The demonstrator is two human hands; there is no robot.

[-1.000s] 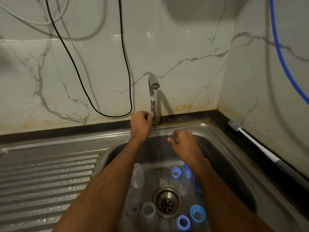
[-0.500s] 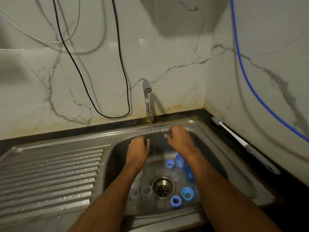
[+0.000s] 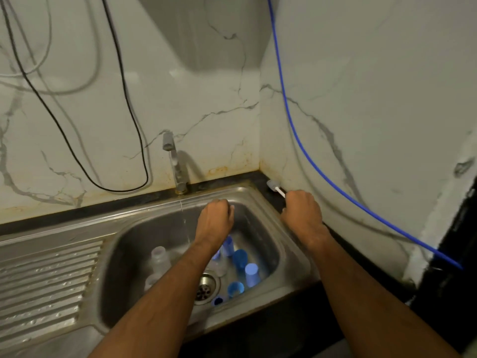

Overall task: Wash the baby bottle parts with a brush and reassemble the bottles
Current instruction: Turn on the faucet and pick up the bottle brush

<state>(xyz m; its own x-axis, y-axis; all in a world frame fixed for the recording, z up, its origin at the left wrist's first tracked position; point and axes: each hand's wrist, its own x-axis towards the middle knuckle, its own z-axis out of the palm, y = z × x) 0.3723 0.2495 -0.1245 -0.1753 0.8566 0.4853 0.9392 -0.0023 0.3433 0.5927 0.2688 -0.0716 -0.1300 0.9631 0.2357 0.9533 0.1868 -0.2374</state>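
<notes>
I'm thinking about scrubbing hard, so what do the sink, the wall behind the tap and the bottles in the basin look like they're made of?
The sink looks like brushed stainless steel: grey, dull sheen, pressed drainer ridges. The wall looks like polished marble or marble-look tile: white, grey veins, glossy reflections; which one I cannot tell. The bottles look like clear, slightly cloudy plastic, probably; the blue parts look like coloured translucent plastic.

Veined marble walls (image 3: 206, 99), black countertop (image 3: 77, 210).

blue caps (image 3: 239, 258), white brush (image 3: 275, 187), blue hose (image 3: 296, 130), grey-veined white wall (image 3: 206, 99).
</notes>
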